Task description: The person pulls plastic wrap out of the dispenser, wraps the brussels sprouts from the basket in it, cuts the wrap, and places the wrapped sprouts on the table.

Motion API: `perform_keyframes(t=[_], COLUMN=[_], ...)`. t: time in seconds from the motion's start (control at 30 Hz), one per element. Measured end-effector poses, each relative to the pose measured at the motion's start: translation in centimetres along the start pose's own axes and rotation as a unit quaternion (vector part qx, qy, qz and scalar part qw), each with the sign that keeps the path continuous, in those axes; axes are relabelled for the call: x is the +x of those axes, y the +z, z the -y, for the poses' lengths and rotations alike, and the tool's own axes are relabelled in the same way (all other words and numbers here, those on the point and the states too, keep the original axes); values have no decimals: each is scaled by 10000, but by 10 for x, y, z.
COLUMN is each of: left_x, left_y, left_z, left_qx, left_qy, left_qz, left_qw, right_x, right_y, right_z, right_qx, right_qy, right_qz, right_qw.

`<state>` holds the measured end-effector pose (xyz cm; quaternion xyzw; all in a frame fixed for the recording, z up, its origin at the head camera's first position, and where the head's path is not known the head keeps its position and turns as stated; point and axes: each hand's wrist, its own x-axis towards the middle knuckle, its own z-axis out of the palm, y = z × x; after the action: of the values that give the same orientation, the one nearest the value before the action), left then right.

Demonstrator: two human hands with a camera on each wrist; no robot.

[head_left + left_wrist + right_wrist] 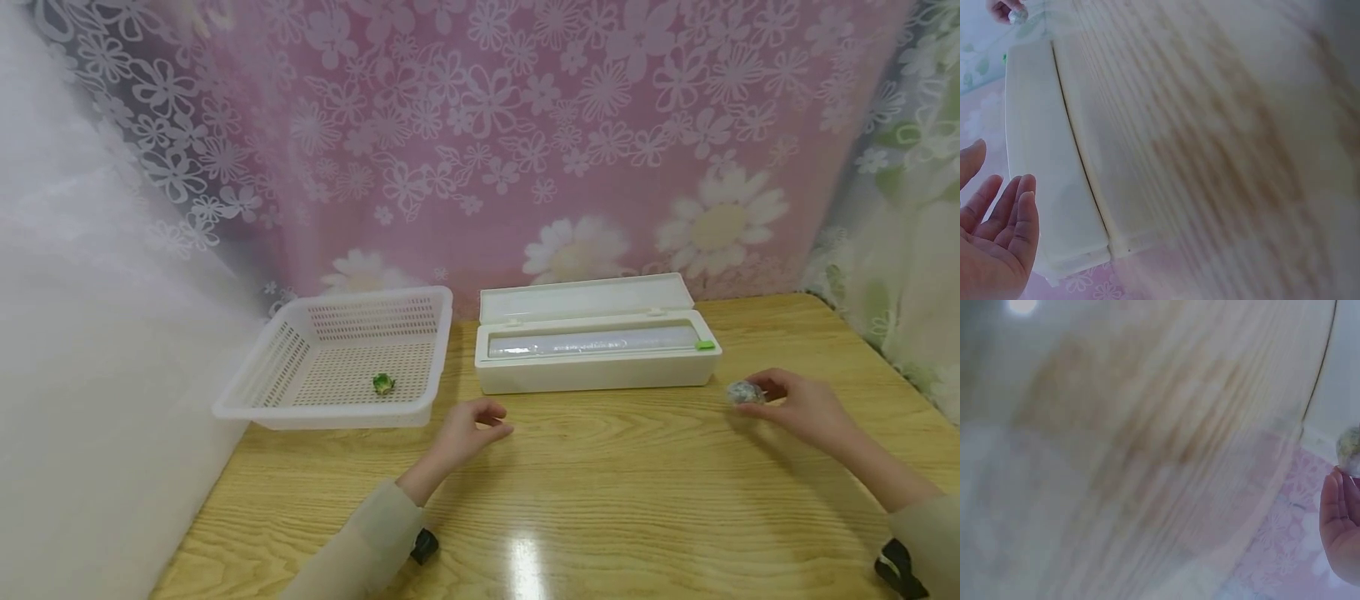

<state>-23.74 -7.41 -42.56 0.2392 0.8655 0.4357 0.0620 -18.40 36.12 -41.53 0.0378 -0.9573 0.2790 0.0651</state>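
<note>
My right hand (pixel 806 408) pinches a small round bundle in clear plastic film (pixel 745 393) between thumb and fingers, right of the dispenser and low over the table. In the right wrist view the film-wrapped bundle (pixel 1349 450) looks pale with greenish-brown inside, partly cut off by the frame. My left hand (pixel 468 433) hovers over the table between basket and dispenser, fingers loosely bent, nothing in it. A white cling film dispenser (pixel 600 375) stands with its lid raised, showing the film roll (pixel 592 342) and a green cutter slide (pixel 704 345).
A white plastic basket (pixel 322 412) stands at the back left, with a small green leafy piece (pixel 383 383) on its floor. Behind the wooden table (pixel 600 475) hangs a pink flowered curtain (pixel 465 167). A white sheet (pixel 90 375) borders the left side.
</note>
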Motion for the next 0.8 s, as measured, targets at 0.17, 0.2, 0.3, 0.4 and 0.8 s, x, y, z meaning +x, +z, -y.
perform_keyframes(t=[0.17, 0.2, 0.3, 0.4, 0.8], left_x=[-1, -1, 0, 0, 0], left_y=[0, 0, 0, 0, 2], left_z=[1, 1, 2, 3, 4], left_qx=[144, 166, 252, 315, 393], left_qy=[31, 27, 18, 50, 153], left_qz=[25, 33, 57, 73, 140], left_qw=[9999, 9999, 9997, 9995, 9990], right_x=[10, 12, 17, 21, 27], right_y=[3, 3, 5, 5, 7], right_z=[-12, -14, -19, -23, -31], right_qx=[-169, -220, -339, -419, -469], right_qy=[49, 30, -33, -28, -98], right_qz=[163, 180, 267, 386, 775], right_qw=[9997, 9996, 9991, 9984, 9958])
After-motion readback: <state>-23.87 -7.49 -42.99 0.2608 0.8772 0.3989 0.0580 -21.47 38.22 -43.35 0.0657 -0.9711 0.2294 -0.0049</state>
